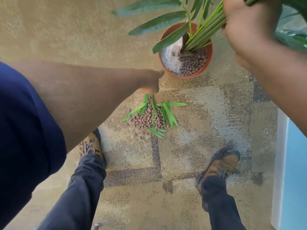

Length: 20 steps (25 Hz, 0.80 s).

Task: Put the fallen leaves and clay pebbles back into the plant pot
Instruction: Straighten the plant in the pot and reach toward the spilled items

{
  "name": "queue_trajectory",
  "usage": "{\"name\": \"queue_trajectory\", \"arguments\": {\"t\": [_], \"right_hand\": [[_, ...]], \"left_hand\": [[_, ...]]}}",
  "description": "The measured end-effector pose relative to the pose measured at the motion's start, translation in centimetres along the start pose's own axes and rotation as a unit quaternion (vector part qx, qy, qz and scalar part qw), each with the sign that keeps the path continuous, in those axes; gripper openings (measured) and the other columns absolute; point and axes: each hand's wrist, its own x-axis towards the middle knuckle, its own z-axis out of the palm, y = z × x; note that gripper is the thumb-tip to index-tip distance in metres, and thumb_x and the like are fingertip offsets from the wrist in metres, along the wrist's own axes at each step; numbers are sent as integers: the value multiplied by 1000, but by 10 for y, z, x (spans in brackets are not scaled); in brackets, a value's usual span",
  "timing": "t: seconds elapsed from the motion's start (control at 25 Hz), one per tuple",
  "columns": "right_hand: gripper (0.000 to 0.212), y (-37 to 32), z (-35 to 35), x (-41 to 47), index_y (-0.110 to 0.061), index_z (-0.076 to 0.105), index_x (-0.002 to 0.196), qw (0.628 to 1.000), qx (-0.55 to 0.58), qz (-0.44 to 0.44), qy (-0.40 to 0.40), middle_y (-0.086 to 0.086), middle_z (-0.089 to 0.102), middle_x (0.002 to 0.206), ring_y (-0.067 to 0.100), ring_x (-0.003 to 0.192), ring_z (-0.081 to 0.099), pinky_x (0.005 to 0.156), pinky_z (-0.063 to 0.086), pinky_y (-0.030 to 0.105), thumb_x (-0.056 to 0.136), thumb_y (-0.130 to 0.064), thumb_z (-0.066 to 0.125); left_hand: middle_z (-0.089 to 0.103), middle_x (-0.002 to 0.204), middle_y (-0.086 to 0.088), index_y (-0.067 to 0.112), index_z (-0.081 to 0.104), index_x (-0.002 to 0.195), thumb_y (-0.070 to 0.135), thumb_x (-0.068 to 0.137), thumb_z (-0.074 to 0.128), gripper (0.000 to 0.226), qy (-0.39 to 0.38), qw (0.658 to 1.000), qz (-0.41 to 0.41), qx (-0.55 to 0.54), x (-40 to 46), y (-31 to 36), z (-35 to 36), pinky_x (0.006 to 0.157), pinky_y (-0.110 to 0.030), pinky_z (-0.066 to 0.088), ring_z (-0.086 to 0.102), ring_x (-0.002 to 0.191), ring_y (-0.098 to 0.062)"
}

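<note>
A terracotta plant pot [209, 52] stands on the carpet, part filled with brown clay pebbles [191, 64]; a pale liner shows on its left side. My right hand [245, 25] grips the bundle of green plant stems [205, 33] above the pot. On the floor below the pot lies a pile of spilled clay pebbles [146, 119] mixed with fallen green leaves [168, 113]. My left hand [150, 81] reaches down over the top end of that pile, thumb towards the pot rim. Its fingers are hidden behind the hand, right over the leaf tips.
My two feet in brown shoes [90, 147] [221, 165] stand on the patterned carpet [166, 171] on either side of the spill. A pale blue panel [295, 163] runs along the right edge. Long leaves of the plant [157, 22] spread over the pot's left.
</note>
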Motion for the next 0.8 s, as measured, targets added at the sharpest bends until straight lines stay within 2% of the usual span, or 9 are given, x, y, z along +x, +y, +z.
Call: {"name": "queue_trajectory", "arguments": {"t": [0.12, 0.2, 0.36, 0.44, 0.48, 0.56, 0.6, 0.68, 0.8], "right_hand": [[28, -3, 7, -5, -27, 34, 64, 999, -37, 25, 17, -11, 43, 59, 9, 61, 43, 57, 35, 29, 77, -42, 54], [31, -2, 9, -8, -28, 31, 66, 997, -62, 43, 24, -13, 40, 62, 6, 63, 40, 60, 30, 26, 83, -40, 54], [33, 0, 9, -18, -27, 31, 68, 998, -23, 56, 21, -13, 39, 64, 4, 60, 38, 57, 31, 23, 81, -42, 57], [28, 2, 8, -27, -29, 42, 76, 999, 20, 44, -4, -16, 51, 73, 3, 66, 49, 59, 41, 22, 75, -46, 64], [30, 4, 6, -35, -32, 50, 89, 998, 39, 40, -19, -18, 60, 89, 3, 78, 58, 69, 50, 21, 73, -49, 69], [57, 12, -2, -63, -28, 51, 128, 997, 30, 46, -49, -11, 57, 129, -4, 106, 61, 91, 54, 19, 80, -46, 76], [63, 18, -5, -82, -25, 45, 140, 997, 5, 46, -62, -9, 50, 140, -15, 104, 58, 88, 49, 8, 87, -40, 76], [60, 40, -6, -121, -23, 41, 148, 992, -38, 51, -110, -12, 45, 139, -23, 84, 59, 69, 47, -1, 96, -27, 72], [48, 88, 2, -161, -23, 51, 142, 959, -111, 94, -242, -12, 56, 134, -6, 90, 61, 74, 52, 14, 98, -22, 68]], "left_hand": [[29, 165, -14, 26, -5, 162, 10, 99, 57, 91, -3, 999, 2, -32, -9, -2, 18, 106, -43, 45, 45, 140, -34], [27, 165, -14, 25, -5, 163, 13, 99, 59, 90, -6, 999, -4, -51, -16, -4, 29, 115, -46, 37, 39, 145, -35], [27, 166, -13, 17, 10, 163, 17, 101, 58, 79, -7, 997, -15, -77, -39, -6, 48, 120, -46, 30, 33, 149, -35], [42, 157, -15, 11, 32, 157, 17, 100, 59, 63, 13, 991, -21, -130, -54, -5, 58, 115, -45, 40, 47, 140, -34], [53, 146, -16, 8, 45, 148, 15, 100, 59, 51, 30, 978, -28, -203, -64, -2, 64, 105, -42, 50, 58, 126, -30], [66, 116, -13, 4, 61, 121, 8, 99, 59, 23, 65, 896, -76, -432, -93, 8, 83, 73, -26, 57, 64, 85, -18], [66, 107, -9, 4, 62, 112, 5, 98, 59, 14, 74, 838, -107, -529, -111, 14, 93, 65, -21, 51, 58, 75, -13], [65, 102, -5, 8, 63, 105, 1, 96, 60, 12, 79, 743, -158, -645, -137, 19, 117, 64, -21, 47, 55, 76, -11], [65, 97, -6, 8, 62, 105, -5, 94, 60, 18, 88, 687, -201, -693, -145, 12, 150, 70, -23, 49, 54, 77, -15]]}}
